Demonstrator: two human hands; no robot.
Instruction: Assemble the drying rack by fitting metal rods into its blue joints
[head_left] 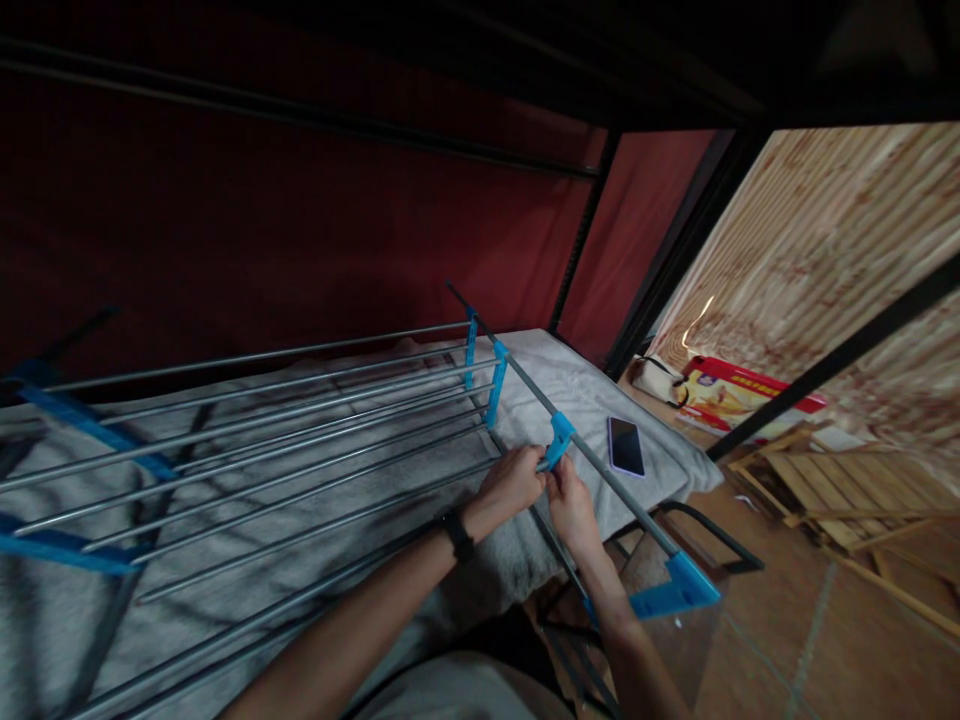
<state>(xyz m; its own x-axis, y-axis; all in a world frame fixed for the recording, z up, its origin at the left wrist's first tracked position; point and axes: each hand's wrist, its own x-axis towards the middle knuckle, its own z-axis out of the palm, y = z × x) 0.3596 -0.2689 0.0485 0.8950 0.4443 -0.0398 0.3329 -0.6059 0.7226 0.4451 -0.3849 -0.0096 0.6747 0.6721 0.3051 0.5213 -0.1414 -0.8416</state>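
A metal drying rack (315, 400) with grey rods and blue plastic brackets lies across the bed. My left hand (514, 482), a black band (457, 535) on its wrist, is closed around the end of one rod (420, 500). That end meets a blue plastic bracket (561, 436) mounted on a long grey tube (619, 487). My right hand (574, 508) pinches the lower part of this bracket from the other side, its fingertips close to those of my left hand. Fingers hide the joint itself. At the left, some rods have loose ends, away from the blue side pieces (67, 545).
A phone (625, 446) lies on the grey blanket (525, 350), right of the tube. Dark bed-frame posts (585, 240) and bars surround the bed. On the tiled floor are a red and yellow box (739, 395), a white bag (654, 378) and folded wooden furniture (862, 490).
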